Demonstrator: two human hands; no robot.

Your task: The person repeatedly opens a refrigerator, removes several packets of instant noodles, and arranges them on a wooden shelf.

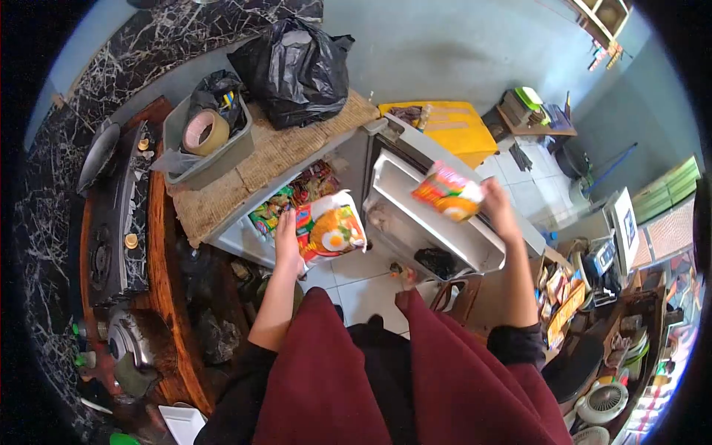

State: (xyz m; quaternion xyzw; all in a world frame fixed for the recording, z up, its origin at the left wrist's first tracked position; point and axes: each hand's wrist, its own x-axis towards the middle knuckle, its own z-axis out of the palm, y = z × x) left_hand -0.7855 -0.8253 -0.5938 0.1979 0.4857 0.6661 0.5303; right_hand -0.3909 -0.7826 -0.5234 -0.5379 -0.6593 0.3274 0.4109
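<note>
My left hand [287,241] grips a white-edged instant noodle pack [331,228] printed with noodles and a fried egg; whether it is one packet or several stacked cannot be told. Off to the right, my right hand [500,210] pinches the end of another noodle packet [449,193], red and white and slightly blurred. That packet hangs over the white shelf of the open fridge door [437,215]. Behind my left hand, several colourful packets [315,182] lie inside the fridge [256,248], partly hidden by the pack I hold.
A woven mat [278,152] covers the fridge top, bearing a grey basket [222,167] with a tape roll [205,133] and a black plastic bag [304,74]. A stove [111,237] stands left, a yellow box [452,126] beyond the door. Cluttered shelves [623,326] line the right.
</note>
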